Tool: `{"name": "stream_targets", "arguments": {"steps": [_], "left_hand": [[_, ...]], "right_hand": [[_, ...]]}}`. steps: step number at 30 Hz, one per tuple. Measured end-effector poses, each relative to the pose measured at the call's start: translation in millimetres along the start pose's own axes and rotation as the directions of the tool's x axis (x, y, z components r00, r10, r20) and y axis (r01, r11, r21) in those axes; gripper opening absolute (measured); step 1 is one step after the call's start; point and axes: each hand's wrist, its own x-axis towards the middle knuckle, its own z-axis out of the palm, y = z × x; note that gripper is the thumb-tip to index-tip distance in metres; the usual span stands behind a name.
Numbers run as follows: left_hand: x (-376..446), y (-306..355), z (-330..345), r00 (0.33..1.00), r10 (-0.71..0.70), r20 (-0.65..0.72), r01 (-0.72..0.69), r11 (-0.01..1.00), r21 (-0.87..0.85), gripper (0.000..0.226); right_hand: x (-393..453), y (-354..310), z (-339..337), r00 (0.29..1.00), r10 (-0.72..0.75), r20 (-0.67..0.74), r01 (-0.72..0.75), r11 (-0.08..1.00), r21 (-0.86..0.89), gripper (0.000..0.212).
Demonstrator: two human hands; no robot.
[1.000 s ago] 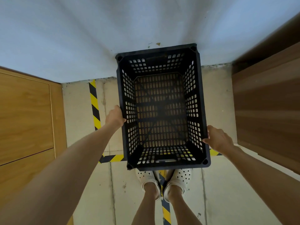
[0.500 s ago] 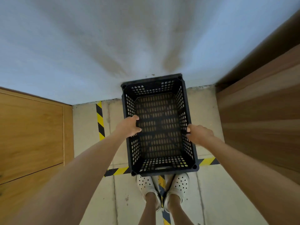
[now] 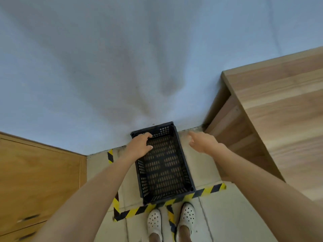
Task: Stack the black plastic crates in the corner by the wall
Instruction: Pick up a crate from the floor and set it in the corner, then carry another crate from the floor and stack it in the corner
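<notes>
A black perforated plastic crate (image 3: 164,165) stands on the floor, its far end against the pale wall, inside a rectangle of yellow-and-black tape. It is empty and opens upward. My left hand (image 3: 139,145) lies over the crate's far left rim, fingers curled onto the edge. To the right of the crate my right hand (image 3: 202,142) hovers clear of it with fingers loosely extended, holding nothing.
A wooden cabinet (image 3: 35,186) stands at the left and a wooden desk or shelf unit (image 3: 272,119) at the right, flanking the spot. Hazard tape (image 3: 206,191) marks the concrete floor. My feet in white perforated shoes (image 3: 171,220) stand just behind the tape.
The crate went down from waist height to the floor by the wall. My right hand let go of its right side and lifted away; my left hand slid to the far left rim.
</notes>
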Motion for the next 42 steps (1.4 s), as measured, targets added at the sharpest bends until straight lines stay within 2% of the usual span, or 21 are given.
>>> {"name": "stream_targets", "arguments": {"steps": [5,11,20,26,29,35,42], "left_hand": [[-36,47,-44,0.989,0.146,0.002,-0.144,0.974,0.176,0.049],[-61,89,-89,0.948,0.313,0.055,-0.311,0.879,0.360,0.049],[-99,112,-103,0.842,0.531,0.096,-0.504,0.711,0.489,0.051],[-132,142,-94,0.751,0.635,0.183,-0.598,0.535,0.597,0.052],[-150,174,-82,0.682,0.700,0.211,-0.648,0.445,0.619,0.049],[-209,259,-30,0.471,0.820,0.326,-0.773,0.205,0.600,0.050],[-333,337,91,0.245,0.830,0.501,-0.853,-0.061,0.519,0.048]], "right_hand": [[-65,-5,-37,0.996,0.077,-0.040,-0.079,0.996,-0.039,0.041],[-121,-25,-63,0.977,0.144,-0.161,-0.143,0.990,0.014,0.037],[-203,-51,-34,0.918,0.296,-0.263,-0.287,0.955,0.070,0.038],[-261,-48,-14,0.855,0.420,-0.304,-0.388,0.907,0.163,0.039],[-300,-36,0,0.806,0.498,-0.319,-0.439,0.865,0.241,0.038],[-408,-4,43,0.668,0.693,-0.273,-0.576,0.713,0.401,0.044],[-578,17,161,0.456,0.876,-0.157,-0.684,0.458,0.567,0.040]]}}
